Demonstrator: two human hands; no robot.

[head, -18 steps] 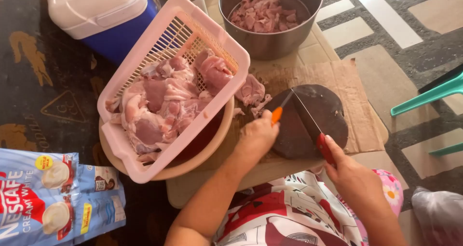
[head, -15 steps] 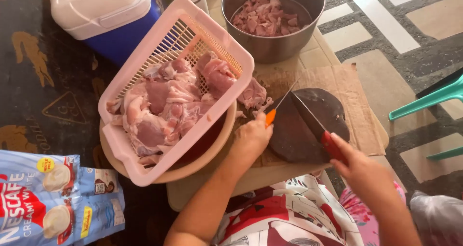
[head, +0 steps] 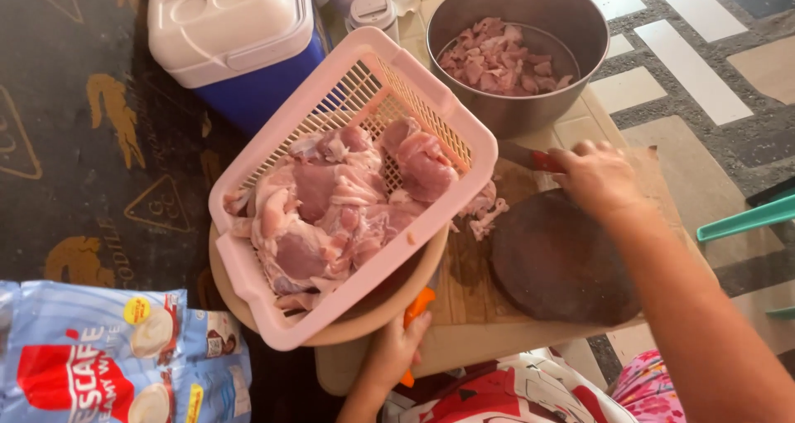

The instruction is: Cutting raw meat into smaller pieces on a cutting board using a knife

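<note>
My right hand (head: pixel 595 177) is closed on a red-handled knife (head: pixel 530 158) at the far edge of the dark round chopping block (head: pixel 559 261); the blade points left toward the pink basket. Down at the near edge of the wooden board, my left hand (head: pixel 396 352) grips an orange-handled knife (head: pixel 416 307), its blade hidden under the bowl rim. The pink plastic basket (head: pixel 451 112) holds raw meat (head: pixel 339 199) and rests tilted on a tan bowl (head: pixel 364 328). A few meat scraps (head: pixel 482 209) lie between basket and block.
A steel pot (head: pixel 530 112) of cut meat stands behind the board. A blue cooler with a white lid (head: pixel 232 33) is at the back left. Blue packets (head: pixel 99 352) lie at lower left, and a teal chair leg (head: pixel 745 218) juts in at right.
My right hand swung the red-handled knife from the block's near right side to its far edge by the pot. My left hand drew back toward me with the orange-handled knife.
</note>
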